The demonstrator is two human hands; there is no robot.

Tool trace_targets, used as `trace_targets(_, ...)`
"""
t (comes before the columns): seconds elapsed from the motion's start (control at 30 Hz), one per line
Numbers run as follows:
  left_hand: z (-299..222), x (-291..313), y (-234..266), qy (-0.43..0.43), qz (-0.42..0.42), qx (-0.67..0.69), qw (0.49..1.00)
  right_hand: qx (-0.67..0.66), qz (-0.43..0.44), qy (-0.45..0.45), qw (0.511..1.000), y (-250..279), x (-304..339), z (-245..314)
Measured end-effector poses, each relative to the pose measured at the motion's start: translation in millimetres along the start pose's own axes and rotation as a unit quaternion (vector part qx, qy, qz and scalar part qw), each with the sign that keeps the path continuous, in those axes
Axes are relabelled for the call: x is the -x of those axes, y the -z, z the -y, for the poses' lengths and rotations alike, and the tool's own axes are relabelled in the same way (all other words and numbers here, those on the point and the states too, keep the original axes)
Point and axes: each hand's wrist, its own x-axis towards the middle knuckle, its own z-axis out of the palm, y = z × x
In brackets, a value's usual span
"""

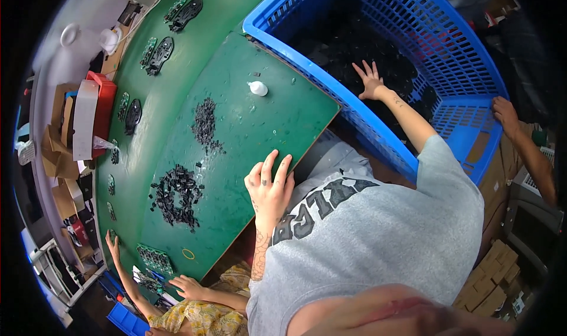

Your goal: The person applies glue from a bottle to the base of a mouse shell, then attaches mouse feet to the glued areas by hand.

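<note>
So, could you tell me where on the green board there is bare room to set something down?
Bare patches: between the small white bottle and the board's right edge by the blue crate, and around the left hand resting flat near the front edge. The middle is crowded with two piles of black parts. The right hand reaches into the crate.

assembly workshop: circuit boards [155, 257], parts crate [378, 123]

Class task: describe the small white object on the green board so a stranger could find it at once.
Start at the big blue basket. Beside its near wall lies a green board; near the board's far corner sits a small white rounded object. It is the only white thing there, unlike the piles of small black parts.
</note>
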Motion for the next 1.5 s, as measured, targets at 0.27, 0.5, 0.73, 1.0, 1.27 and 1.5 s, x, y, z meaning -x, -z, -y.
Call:
trace_targets(0.27, -0.9, 0.7, -3.4, 0.003, 0.007, 0.007, 1.000, -0.037, -0.054, -0.008, 0.998, -15.9, -12.4, -16.0)
trace_targets(0.5, -2.5, -1.9, -5.7, -0.001, 0.003, 0.000, 1.000, -0.058, -0.071, -0.047, 0.995, -25.5, -15.7, -1.7)
trace_targets(0.73, 0.1, 0.5, -1.2, -0.008, 0.006, -0.002, 1.000, 0.017, -0.236, -0.007, 0.972, -32.7, -14.2, 7.5)
trace_targets(1.0, 2.6, 2.7, 0.5, -0.017, -0.019, 0.003, 1.000, 0.070, -0.246, -0.124, 0.959, -3.7, -15.4, -29.3)
trace_targets(1.27, 1.3, 4.8, 2.2, -0.020, -0.022, -0.002, 1.000, 0.093, -0.175, -0.272, 0.942, 21.2, -35.0, -72.5)
trace_targets(1.5, 1.4, 3.1, 2.6, -0.025, -0.020, 0.013, 0.999, 0.161, -0.162, -0.181, 0.956, 26.4, -37.0, -133.3)
